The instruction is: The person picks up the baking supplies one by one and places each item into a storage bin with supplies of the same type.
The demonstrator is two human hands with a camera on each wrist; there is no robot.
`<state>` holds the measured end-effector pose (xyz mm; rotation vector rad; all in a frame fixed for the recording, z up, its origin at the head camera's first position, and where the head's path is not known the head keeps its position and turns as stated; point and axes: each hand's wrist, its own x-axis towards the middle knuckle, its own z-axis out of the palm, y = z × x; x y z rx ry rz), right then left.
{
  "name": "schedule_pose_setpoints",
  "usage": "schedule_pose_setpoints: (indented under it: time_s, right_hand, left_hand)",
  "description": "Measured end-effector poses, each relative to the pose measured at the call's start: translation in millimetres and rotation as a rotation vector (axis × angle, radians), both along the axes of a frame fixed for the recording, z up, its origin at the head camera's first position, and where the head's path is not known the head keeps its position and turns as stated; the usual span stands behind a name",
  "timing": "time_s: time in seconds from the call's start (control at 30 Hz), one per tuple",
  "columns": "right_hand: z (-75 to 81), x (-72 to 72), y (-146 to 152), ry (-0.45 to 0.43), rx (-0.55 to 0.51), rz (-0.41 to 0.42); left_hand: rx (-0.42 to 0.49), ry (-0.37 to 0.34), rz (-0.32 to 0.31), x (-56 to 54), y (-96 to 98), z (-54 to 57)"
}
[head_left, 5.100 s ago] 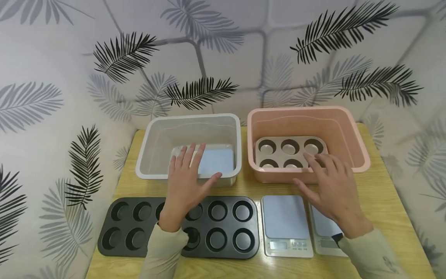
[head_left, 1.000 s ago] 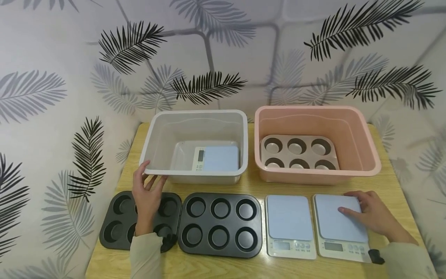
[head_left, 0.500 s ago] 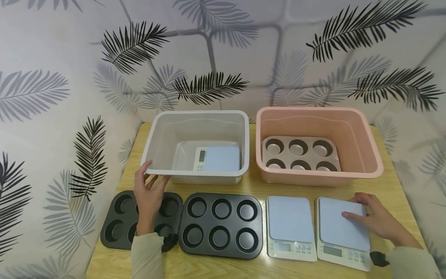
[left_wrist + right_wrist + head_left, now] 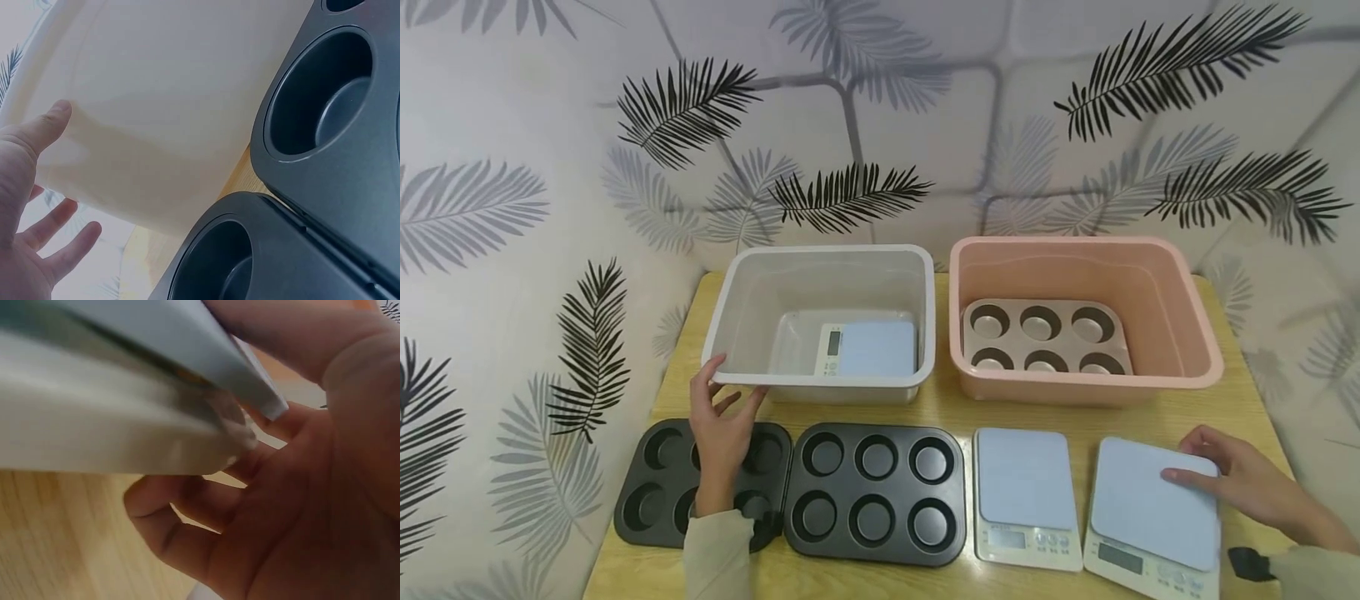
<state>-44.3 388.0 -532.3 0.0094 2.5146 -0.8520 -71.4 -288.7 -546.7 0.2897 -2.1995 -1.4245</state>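
Observation:
In the head view, my right hand (image 4: 1247, 483) grips a white kitchen scale (image 4: 1156, 508) by its right side, thumb on the blue-grey top. The right wrist view shows the fingers (image 4: 187, 544) bent at the scale's edge, above the wooden table. The scale lies turned on the right of the table. My left hand (image 4: 722, 433) rests at the near left corner of the white plastic bin (image 4: 835, 382). Its fingers look loose and spread in the left wrist view, the thumb by the bin wall. Another scale (image 4: 863, 350) lies inside that bin.
A pink bin (image 4: 1075, 385) holds a bronze muffin tin (image 4: 1067, 337). Two dark muffin tins, a left one (image 4: 647, 533) partly under my left arm and a middle one (image 4: 874, 550), lie in front. A second table scale (image 4: 1026, 479) lies between the middle tin and the gripped scale.
My right hand has come to the right scale and pulled it toward the near right, turning it slightly. Earlier my left hand was over the white bin; over the last second it has stayed at the corner.

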Motion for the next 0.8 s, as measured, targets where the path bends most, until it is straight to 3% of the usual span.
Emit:
schedule_pose_setpoints:
  time_s: [0.13, 0.3, 0.43, 0.6, 0.8]
  right_hand:
    - [7.5, 3.4, 4, -0.04, -0.05, 0.035]
    - [18.3, 4.5, 12, -0.133, -0.093, 0.059]
    - [28.0, 7.1, 15, -0.149, -0.088, 0.057]
    - [38.8, 10.0, 14, -0.174, -0.116, -0.051]
    - [45.4, 17.6, 13, -0.077, -0.189, -0.117]
  left_hand:
    - [-0.001, -0.012, 0.001, 6.4, 1.3, -0.8]
    - [-0.009, -0.02, -0.013, 2.4, 1.1, -2.4]
    - [-0.019, -0.02, -0.014, -0.4, 1.0, -2.5]
    - [-0.019, -0.032, -0.01, -0.4, 1.0, -2.0]
    - [-0.006, -0.035, -0.006, 1.1, 1.0, -0.8]
